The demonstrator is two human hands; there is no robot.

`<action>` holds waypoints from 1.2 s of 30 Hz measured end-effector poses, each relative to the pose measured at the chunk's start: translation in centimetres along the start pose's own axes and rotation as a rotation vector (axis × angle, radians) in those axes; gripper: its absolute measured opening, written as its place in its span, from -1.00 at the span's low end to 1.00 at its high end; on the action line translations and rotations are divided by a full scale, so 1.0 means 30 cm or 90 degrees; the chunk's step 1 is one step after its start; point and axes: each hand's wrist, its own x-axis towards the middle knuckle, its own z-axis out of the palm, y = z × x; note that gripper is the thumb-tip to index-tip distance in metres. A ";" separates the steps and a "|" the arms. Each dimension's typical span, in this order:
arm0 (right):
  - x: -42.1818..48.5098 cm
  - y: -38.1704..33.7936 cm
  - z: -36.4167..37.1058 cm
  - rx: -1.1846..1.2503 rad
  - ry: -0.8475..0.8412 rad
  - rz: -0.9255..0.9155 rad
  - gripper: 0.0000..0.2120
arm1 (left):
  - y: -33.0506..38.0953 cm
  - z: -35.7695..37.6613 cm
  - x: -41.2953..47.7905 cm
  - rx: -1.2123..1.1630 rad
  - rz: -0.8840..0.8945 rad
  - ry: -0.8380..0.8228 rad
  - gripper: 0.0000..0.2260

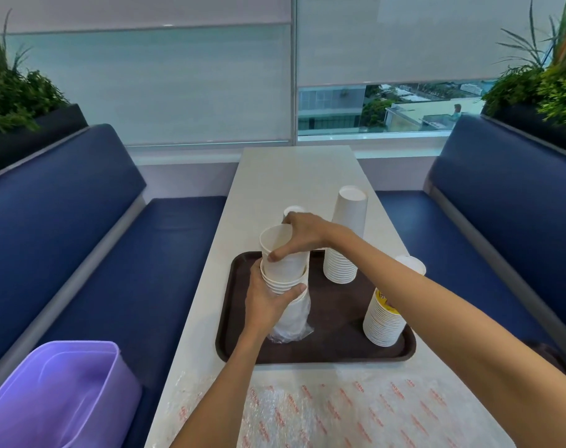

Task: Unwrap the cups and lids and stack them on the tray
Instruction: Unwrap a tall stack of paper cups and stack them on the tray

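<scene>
Left hand (265, 299) grips the half-wrapped cup stack (283, 281) standing on the brown tray (333, 318) and right hand (302, 236) pinches its top cup (281, 253), on a pale table (291, 182) between two blue benches (97, 253) by a window (388, 108); the red print on the bubble wrap (356, 415) is too blurred to read.
</scene>
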 end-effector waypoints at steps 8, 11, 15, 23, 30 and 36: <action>-0.072 0.059 -0.129 0.091 -0.071 0.074 -0.29 | 0.022 -0.031 0.004 0.001 0.030 -0.023 -0.26; -0.089 0.079 -0.151 0.086 -0.113 0.118 -0.24 | 0.013 -0.042 -0.008 -0.025 0.037 -0.031 -0.23; -0.089 0.076 -0.162 -0.047 -0.166 0.150 -0.24 | 0.012 -0.050 -0.017 -0.045 0.038 -0.021 -0.19; -0.069 0.091 -0.082 -0.197 -0.244 0.133 -0.22 | 0.012 -0.051 -0.010 -0.044 0.031 -0.015 -0.19; -0.082 0.142 -0.182 0.115 0.011 0.077 -0.24 | -0.009 -0.046 0.000 -0.044 0.035 -0.016 -0.19; -0.044 0.215 -0.184 0.335 0.472 0.153 -0.20 | -0.022 -0.037 0.010 -0.030 0.038 -0.020 -0.18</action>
